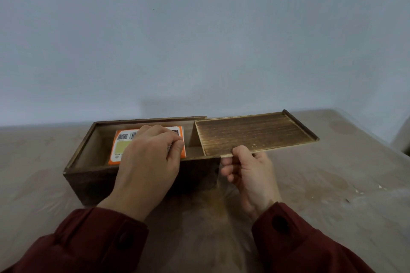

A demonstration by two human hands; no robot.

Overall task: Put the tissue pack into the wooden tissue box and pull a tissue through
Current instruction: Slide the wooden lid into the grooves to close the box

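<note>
A dark wooden tissue box (93,181) lies lengthwise on the table. Its sliding lid (253,135) is drawn far out to the right, still caught in the box's groove. Inside lies the orange-and-white tissue pack (121,148), label side up with a barcode and QR code. My left hand (148,159) rests over the box's front wall with its fingers curled on the pack's right part, hiding it. My right hand (248,170) pinches the lid's near edge from below, thumb on top.
The table (332,184) is covered with a beige, stained cloth and ends at a plain grey wall behind the box. A pale object (402,139) stands at the far right edge. Small crumbs lie on the cloth to the right.
</note>
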